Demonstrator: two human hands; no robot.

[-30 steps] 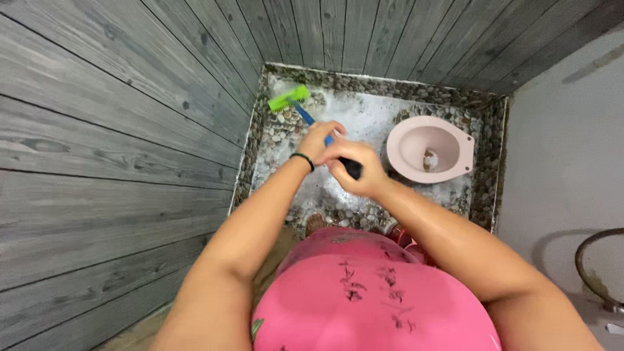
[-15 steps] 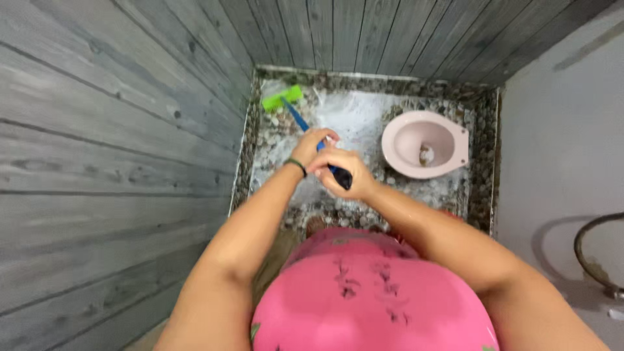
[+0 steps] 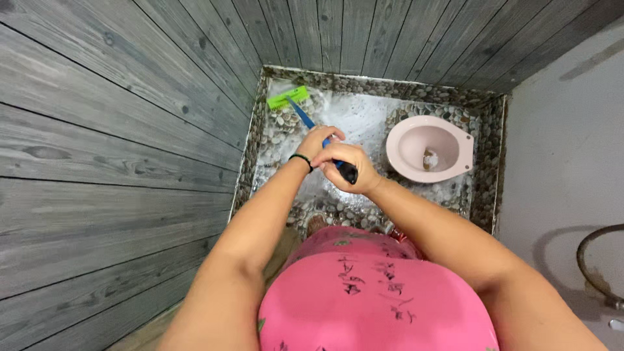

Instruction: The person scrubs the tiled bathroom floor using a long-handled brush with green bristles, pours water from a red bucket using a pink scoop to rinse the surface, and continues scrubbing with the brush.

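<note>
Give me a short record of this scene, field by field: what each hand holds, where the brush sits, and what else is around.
Left hand: gripping the blue handle, lower down the shaft
Right hand: fingers closed on the handle's dark end
Green brush head: on the soapy pebble floor, in the far left corner by the wall
Toilet bowl: pink, set in the floor to the right of the hands
Walls: grey wood-look planks at left and far end, plain grey wall at right
Clothing: pink garment, dark band on left wrist
</note>
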